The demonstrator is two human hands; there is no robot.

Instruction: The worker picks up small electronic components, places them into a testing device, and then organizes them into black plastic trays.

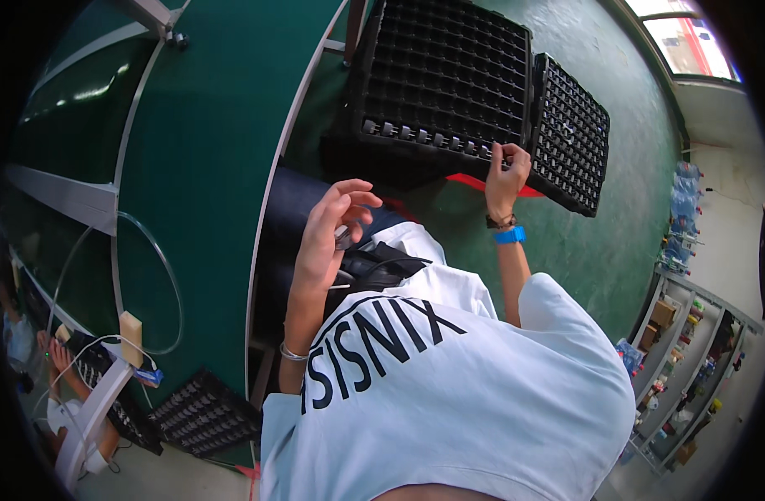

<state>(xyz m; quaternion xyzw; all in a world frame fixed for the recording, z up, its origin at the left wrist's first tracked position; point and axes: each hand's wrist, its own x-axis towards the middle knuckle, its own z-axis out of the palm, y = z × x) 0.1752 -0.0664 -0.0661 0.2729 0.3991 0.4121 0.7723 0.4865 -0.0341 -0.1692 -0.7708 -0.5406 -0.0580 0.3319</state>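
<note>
A large black compartment tray stands to the right of the bench, with a row of small silvery cylindrical parts along its near edge. Over the right end of that row is my right hand, its thumb and fingertips pinched at a pocket; whatever is between them is hidden. My left hand is raised above my lap with the fingers curled. A small silvery part shows in its palm, too little of it visible to name more exactly.
A second black tray, filled with small parts, adjoins the large one on the right. The green bench runs along my left, with another parts tray on it. Another person's hands work at far left. Shelves line the right wall.
</note>
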